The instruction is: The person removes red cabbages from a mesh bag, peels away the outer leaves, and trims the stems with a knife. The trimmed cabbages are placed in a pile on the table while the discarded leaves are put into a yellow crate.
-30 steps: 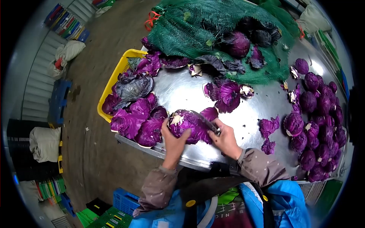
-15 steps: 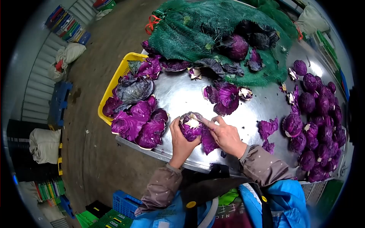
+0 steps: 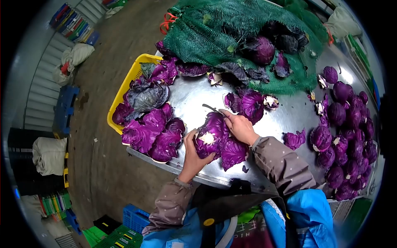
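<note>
My left hand (image 3: 192, 153) is wrapped round the left side of a purple cabbage (image 3: 206, 140), whose pale cut stem faces me. Loosened leaves (image 3: 233, 153) spread from its right side, low over the metal table. My right hand (image 3: 240, 127) is closed at the cabbage's upper right, against its outer leaves. From its fingertips a thin, dark, curved tool (image 3: 210, 108) sticks out to the upper left; it looks like a knife, but its handle is hidden in the hand.
A yellow basket (image 3: 124, 91) heaped with leaves stands at the left. Behind lies a green net bag (image 3: 198, 41) with cabbages. More loose leaves (image 3: 251, 105) lie on the metal table (image 3: 186, 97). Several trimmed cabbages (image 3: 337, 113) are piled at the right.
My right hand has moved up and slightly right from the stem. The outer leaves now stand out more widely from the cabbage, and the dark tool has come into view.
</note>
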Available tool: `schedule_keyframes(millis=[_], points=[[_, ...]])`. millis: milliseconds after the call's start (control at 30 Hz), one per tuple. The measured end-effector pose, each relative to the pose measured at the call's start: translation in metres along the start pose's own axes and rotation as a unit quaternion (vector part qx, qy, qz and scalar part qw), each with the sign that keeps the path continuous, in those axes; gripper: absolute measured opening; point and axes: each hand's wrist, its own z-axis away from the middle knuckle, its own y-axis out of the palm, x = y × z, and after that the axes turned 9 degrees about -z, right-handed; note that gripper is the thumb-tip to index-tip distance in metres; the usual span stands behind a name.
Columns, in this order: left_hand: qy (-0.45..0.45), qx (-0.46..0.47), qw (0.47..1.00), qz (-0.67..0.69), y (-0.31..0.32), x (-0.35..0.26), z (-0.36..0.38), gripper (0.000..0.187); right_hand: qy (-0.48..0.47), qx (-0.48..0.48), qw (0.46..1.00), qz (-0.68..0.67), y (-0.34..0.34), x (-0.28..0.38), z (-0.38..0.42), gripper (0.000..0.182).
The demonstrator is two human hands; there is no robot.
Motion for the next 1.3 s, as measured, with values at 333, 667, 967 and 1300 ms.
schedule_keyframes(millis=[333,667,967,1300], points=[[-0.013,-0.007,0.998,-0.065,-0.020,-0.009,0.014,0.089,0.096,0.029,0.993,-0.069,-0.013,0.023,0.018,0.040],[-0.169,-0.155,0.971,-0.062,0.001,-0.006,0.013,0.079,0.113,-0.087,0.954,-0.262,0.031,-0.005,0.056,0.040],[-0.125,-0.108,0.986,0.017,-0.009,0.013,0.026,0.084,0.122,-0.059,0.962,-0.239,0.017,-0.029,0.054,0.045],[-0.142,-0.263,0.946,0.127,-0.071,0.106,-0.079,0.064,0.054,-0.051,0.940,-0.333,-0.001,0.019,0.022,0.049]])
